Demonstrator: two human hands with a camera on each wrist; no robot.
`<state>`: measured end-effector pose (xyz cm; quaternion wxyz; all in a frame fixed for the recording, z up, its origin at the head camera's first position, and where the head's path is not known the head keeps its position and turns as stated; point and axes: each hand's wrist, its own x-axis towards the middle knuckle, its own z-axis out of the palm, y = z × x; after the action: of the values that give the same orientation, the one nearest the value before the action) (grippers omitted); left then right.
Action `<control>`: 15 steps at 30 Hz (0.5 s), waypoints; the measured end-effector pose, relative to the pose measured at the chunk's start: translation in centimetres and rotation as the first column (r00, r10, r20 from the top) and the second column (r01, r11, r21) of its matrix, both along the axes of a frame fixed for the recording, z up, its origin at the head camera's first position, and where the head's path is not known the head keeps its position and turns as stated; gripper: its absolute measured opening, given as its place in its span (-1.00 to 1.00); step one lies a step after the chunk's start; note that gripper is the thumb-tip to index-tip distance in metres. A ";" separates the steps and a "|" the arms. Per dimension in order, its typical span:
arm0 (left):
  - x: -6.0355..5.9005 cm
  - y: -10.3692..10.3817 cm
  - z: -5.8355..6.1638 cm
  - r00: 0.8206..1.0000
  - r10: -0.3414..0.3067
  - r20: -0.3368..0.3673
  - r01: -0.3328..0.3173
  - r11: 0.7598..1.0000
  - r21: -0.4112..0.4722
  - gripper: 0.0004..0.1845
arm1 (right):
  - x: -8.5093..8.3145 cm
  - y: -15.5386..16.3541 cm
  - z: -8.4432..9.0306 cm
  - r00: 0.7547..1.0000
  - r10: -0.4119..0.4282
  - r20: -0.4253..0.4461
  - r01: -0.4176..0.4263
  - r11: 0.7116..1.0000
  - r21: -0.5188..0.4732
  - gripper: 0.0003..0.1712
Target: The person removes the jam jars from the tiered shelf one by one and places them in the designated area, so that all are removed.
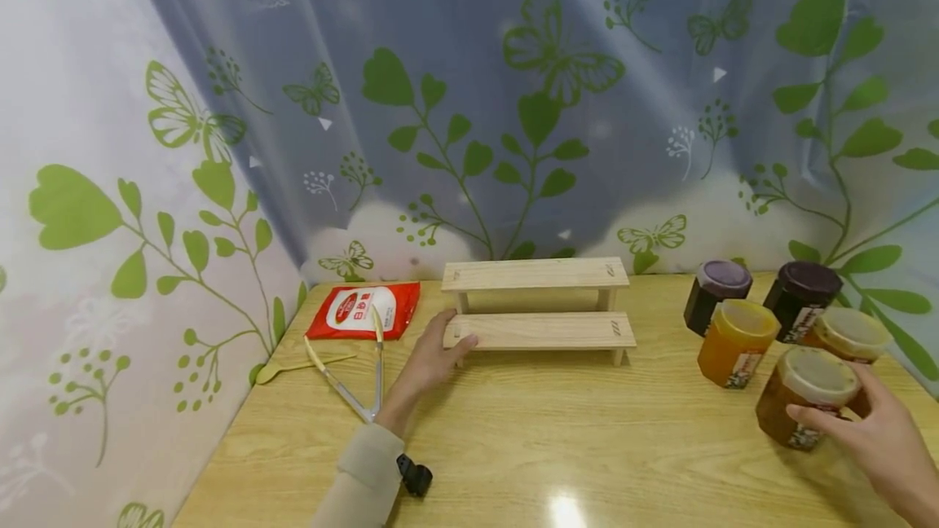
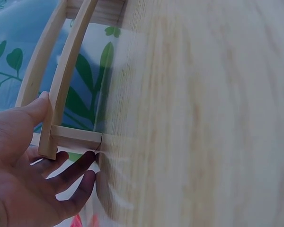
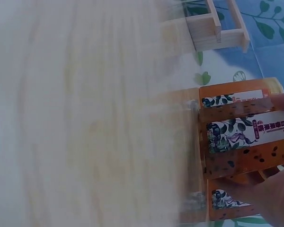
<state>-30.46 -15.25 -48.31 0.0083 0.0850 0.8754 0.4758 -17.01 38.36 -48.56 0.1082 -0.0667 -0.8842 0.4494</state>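
My left hand [image 1: 431, 355] grips the left end of a two-tier wooden shelf [image 1: 539, 332]. In the left wrist view its thumb lies on the lower plank, with the other fingers bent around the end near the leg. On the right, my right hand [image 1: 883, 434] holds a brownish-orange jam jar [image 1: 781, 406] with a pale lid, thumb on the near side. The right wrist view shows dark seeds and a leafy label on this jar [image 3: 241, 142]; its base is at or near the table, contact unclear.
Behind the held jar stand a yellow-orange jar [image 1: 734, 349], two dark jars [image 1: 707, 300] and another pale-lidded jar [image 1: 854, 332]. At left lie a red-and-white packet [image 1: 407, 300], tongs [image 1: 337, 385] and a wooden spoon [image 1: 271, 371]. A patterned curtain [image 1: 469, 104] borders the table.
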 end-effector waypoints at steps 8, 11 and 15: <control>0.1 -0.7 -0.1 1.000 0.015 -0.001 -0.015 1.000 0.008 -0.24 | -0.2 0.1 -0.2 0.998 0.063 -0.013 -0.064 0.997 -0.052 -0.04; 0.0 -1.0 -0.2 1.000 0.019 0.001 -0.019 1.000 0.008 -0.22 | -0.6 0.4 0.0 0.994 0.106 0.034 -0.105 0.993 -0.055 0.04; -0.1 -1.4 -0.3 1.000 0.024 -0.003 -0.024 1.000 -0.016 -0.20 | -1.2 0.6 0.6 0.977 0.172 0.129 -0.164 0.984 -0.064 0.17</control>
<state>-30.55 -16.64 -48.63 0.0019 0.0752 0.8802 0.4685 -18.23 38.96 -47.96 0.0081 -0.0247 -0.8797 0.4748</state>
